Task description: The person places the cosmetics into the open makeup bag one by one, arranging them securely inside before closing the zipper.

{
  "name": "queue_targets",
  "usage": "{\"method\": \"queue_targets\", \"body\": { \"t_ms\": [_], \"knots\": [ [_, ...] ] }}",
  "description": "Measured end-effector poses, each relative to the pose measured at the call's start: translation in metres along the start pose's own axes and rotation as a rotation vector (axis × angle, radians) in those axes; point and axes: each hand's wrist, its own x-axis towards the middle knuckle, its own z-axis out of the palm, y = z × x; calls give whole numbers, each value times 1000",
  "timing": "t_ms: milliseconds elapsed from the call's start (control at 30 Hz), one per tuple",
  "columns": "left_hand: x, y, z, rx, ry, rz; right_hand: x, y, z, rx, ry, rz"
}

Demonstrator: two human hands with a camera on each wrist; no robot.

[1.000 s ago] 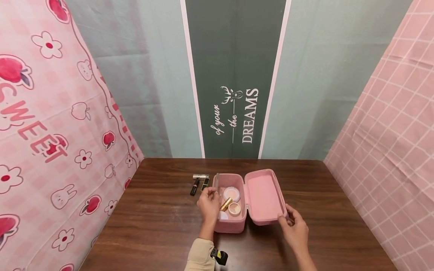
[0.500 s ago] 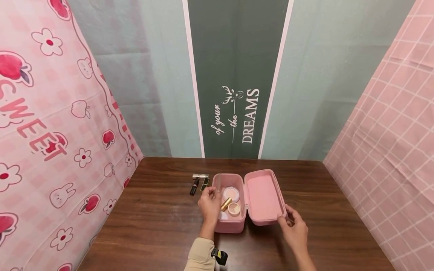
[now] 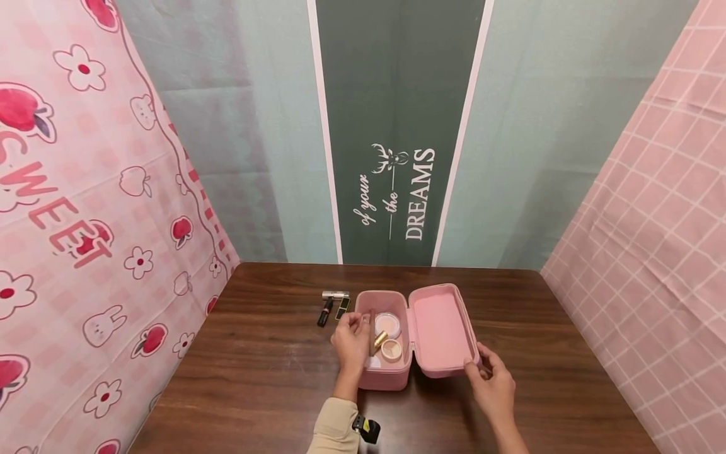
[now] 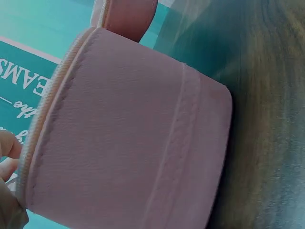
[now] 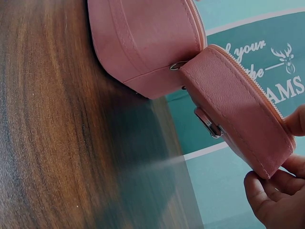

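The pink, box-shaped, leather-like case [image 3: 384, 380] sits open on the brown wooden table [image 3: 255, 378], the left hand [image 3: 350, 340] pinching a thin, brownish strip [image 3: 372, 335] at its left side, the right hand [image 3: 495, 381] gripping the pink, rectangular lid [image 3: 444, 328] by a corner.

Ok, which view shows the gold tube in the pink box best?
The head view: it looks down into the open pink box, where the gold tube shows, though small. Both wrist views see the box from outside, so its walls hide the tube in each.
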Motion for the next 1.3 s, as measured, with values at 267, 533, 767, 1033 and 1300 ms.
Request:
{"method": "queue_targets", "body": {
  "t_ms": [267, 533, 767, 1033, 1300],
  "knots": [
    [13, 26, -24, 343, -563, 154, 1, 3, 0, -13, 21, -13],
    [20, 48, -36, 550, -887, 223, 5, 1, -1, -17, 22, -8],
    [23, 41, -37, 500, -888, 242, 7, 1, 0, -17, 39, -16],
    [40, 13, -55, 446, -711, 271, 1, 2, 5, 12, 27, -18],
    [56, -17, -57, 472, -620, 332, 1, 6, 3, -19, 24, -7]
  ]
}}
